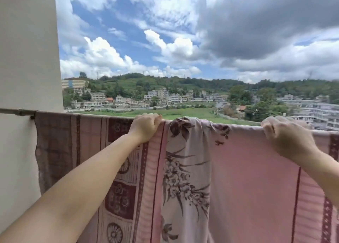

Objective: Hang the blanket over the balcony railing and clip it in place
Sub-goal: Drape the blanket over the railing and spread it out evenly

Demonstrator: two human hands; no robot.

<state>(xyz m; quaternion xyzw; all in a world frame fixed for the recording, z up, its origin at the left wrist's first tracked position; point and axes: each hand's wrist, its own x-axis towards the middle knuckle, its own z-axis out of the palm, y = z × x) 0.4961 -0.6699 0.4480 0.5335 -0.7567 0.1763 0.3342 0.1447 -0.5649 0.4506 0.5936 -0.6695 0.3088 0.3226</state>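
The blanket [247,169] is draped over the rail [20,112], whose long axis runs left to right across mid-frame, and is clamped at its top fold by the left hand [145,128] at centre and the right hand [288,138] well apart toward the right edge, a bunched fold lying between them, nearer the left hand.

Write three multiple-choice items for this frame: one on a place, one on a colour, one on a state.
1. Where does the railing meet the building?
A. at the wall on the left
B. on the right
C. overhead

2. What is the blanket's main colour?
A. green
B. pink
C. black

3. What are the hands doing?
A. hanging free
B. holding clips
C. gripping the blanket's top edge

Key:
1 A, the railing joins the wall.
2 B, the blanket is pink with maroon patterns.
3 C, the left hand and right hand close over the draped edge; no clip shows.
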